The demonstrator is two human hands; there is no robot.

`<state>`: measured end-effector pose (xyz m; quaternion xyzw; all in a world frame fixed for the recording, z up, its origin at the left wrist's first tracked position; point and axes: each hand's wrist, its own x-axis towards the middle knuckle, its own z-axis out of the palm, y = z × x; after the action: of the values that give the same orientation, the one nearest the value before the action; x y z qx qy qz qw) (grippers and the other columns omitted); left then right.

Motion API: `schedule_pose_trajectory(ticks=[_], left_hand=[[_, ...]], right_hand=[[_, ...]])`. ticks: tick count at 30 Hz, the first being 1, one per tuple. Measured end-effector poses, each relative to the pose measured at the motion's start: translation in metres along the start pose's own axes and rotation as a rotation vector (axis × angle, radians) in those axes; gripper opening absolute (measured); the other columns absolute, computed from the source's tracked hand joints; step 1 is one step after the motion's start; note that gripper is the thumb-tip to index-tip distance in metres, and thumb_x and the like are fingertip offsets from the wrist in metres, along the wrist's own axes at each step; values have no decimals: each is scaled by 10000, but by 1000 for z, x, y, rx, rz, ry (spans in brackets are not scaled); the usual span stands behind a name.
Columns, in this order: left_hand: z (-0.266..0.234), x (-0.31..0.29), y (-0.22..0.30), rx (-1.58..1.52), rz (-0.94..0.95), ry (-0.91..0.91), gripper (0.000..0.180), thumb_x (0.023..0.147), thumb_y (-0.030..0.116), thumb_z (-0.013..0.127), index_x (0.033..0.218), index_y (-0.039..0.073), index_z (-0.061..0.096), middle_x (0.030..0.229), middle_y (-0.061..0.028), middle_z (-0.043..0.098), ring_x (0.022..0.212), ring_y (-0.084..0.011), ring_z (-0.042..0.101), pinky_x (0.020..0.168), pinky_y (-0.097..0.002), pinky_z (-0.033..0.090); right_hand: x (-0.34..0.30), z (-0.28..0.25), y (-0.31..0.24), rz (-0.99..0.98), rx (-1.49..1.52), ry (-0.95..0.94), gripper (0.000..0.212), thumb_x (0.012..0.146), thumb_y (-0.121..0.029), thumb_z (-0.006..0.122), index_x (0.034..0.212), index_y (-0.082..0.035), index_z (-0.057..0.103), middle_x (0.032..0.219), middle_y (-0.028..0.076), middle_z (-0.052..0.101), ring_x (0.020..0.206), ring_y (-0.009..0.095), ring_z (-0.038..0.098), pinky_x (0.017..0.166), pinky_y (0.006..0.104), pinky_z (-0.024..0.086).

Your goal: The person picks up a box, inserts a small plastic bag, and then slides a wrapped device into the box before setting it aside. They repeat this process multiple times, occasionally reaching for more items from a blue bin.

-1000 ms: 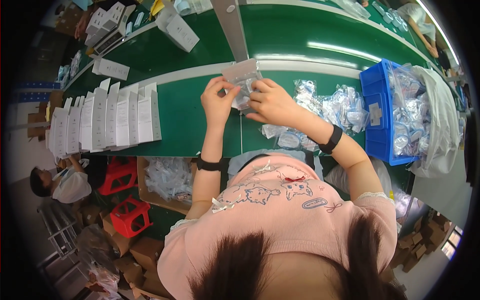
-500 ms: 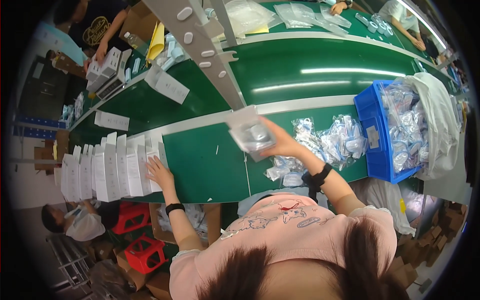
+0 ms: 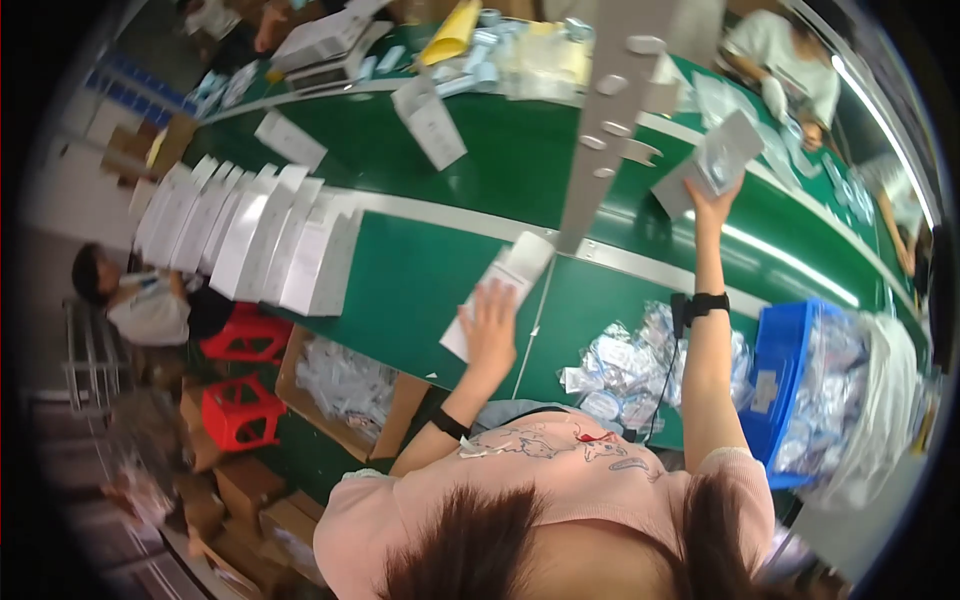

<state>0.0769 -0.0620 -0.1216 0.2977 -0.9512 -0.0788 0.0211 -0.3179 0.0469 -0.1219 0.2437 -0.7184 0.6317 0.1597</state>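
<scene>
A white box (image 3: 525, 260) slants over the green tabletop in front of me, with my left hand (image 3: 490, 325) laid across it and gripping it. The fingers stretch over its upper face; the thumb is hard to make out. Far to the right, my right hand (image 3: 712, 200) holds another white box (image 3: 738, 140) out above the green belt. A clear plastic bag (image 3: 718, 170) with a small item inside lies against that box; blur hides its details. To the left stands a row of open white boxes (image 3: 245, 235).
Bagged items (image 3: 625, 370) lie piled near the right of the table. Beyond them stands a blue bin (image 3: 775, 390) full of similar bags. A grey metal post (image 3: 600, 130) rises ahead. Two boxes, one a white carton (image 3: 430, 120), lie on the belt. Co-workers sit across.
My right hand has carried its box and bag forward and right over the belt. My left hand has moved right from the row and now has a box. The view has turned.
</scene>
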Motion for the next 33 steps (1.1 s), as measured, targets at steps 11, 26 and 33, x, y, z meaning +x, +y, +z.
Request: schedule_pose_trajectory(ticks=[11, 26, 33], left_hand=[[-12, 0, -21, -200, -106, -17, 773, 658, 252, 682, 1320, 145, 298, 1338, -210, 229, 1216, -378, 263, 898, -596, 242], [18, -4, -28, -79, -20, 277, 675, 643, 337, 627, 1256, 163, 404, 1208, -142, 389, 946, -291, 454, 722, -423, 394], [22, -8, -39, -53, -46, 286, 663, 658, 338, 617, 1256, 151, 399, 1203, -137, 395, 942, -291, 460, 718, -433, 397]], right_hand=[[-74, -28, 26, 94, -218, -190, 801, 713, -137, 666, 1352, -35, 194, 1325, 205, 293, 1215, 319, 310, 979, 388, 274], [-150, -31, -192, -345, 112, -373, 429, 749, 63, 497, 1166, -22, 446, 1172, 141, 453, 1088, 246, 448, 873, 343, 404], [-53, -76, -414, -1010, 701, -78, 696, 721, -338, 644, 1312, -147, 331, 1348, 132, 306, 1263, 361, 231, 922, 683, 188]])
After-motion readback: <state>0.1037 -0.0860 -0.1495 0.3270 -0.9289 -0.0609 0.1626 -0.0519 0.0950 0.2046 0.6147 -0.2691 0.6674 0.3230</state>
